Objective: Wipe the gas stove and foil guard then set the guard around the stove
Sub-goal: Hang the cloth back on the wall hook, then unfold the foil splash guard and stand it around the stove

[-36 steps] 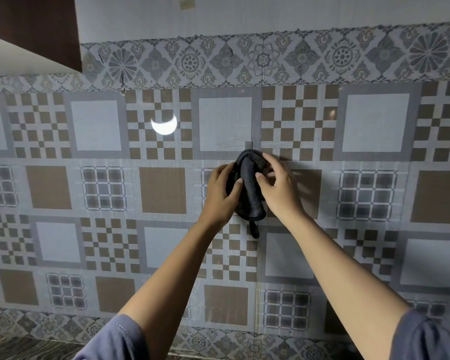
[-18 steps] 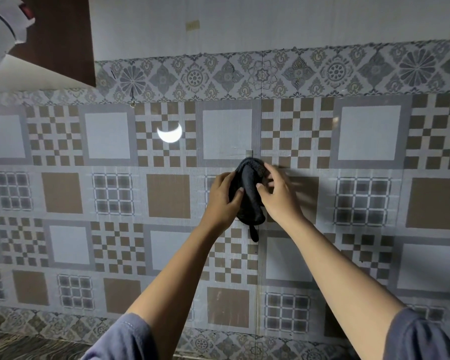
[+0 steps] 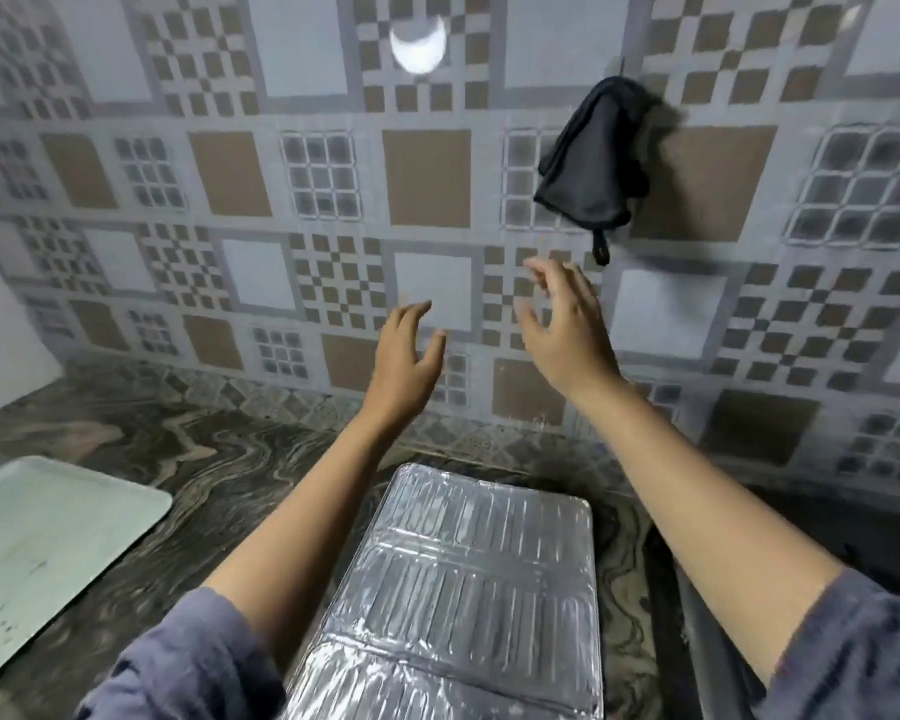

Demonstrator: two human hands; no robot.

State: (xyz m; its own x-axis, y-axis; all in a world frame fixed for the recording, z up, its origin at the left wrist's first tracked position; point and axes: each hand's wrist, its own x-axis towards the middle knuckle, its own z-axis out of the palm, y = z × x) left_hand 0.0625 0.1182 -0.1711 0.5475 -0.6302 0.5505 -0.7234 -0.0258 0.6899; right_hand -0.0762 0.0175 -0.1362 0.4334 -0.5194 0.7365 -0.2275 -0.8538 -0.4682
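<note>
A dark grey cloth [image 3: 596, 161] hangs from a hook on the tiled wall at the upper right. Below it my left hand [image 3: 406, 356] and my right hand [image 3: 562, 330] are in the air in front of the wall, fingers spread, holding nothing. The silver foil guard [image 3: 468, 589] lies folded flat on the marbled counter between my forearms. At the right edge, part of a dark object [image 3: 879, 527] shows behind my right arm; I cannot tell whether it is the stove.
A pale green tray [image 3: 48, 543] lies on the dark marbled counter [image 3: 219, 459] at the left. The patterned tile wall [image 3: 427, 174] rises directly behind the counter. A round light reflection [image 3: 418, 44] shines on the tiles at the top.
Both hands have let go of the cloth, which now hangs on the wall, and have dropped below it. The view has tilted down, bringing the counter, foil guard and tray into sight.
</note>
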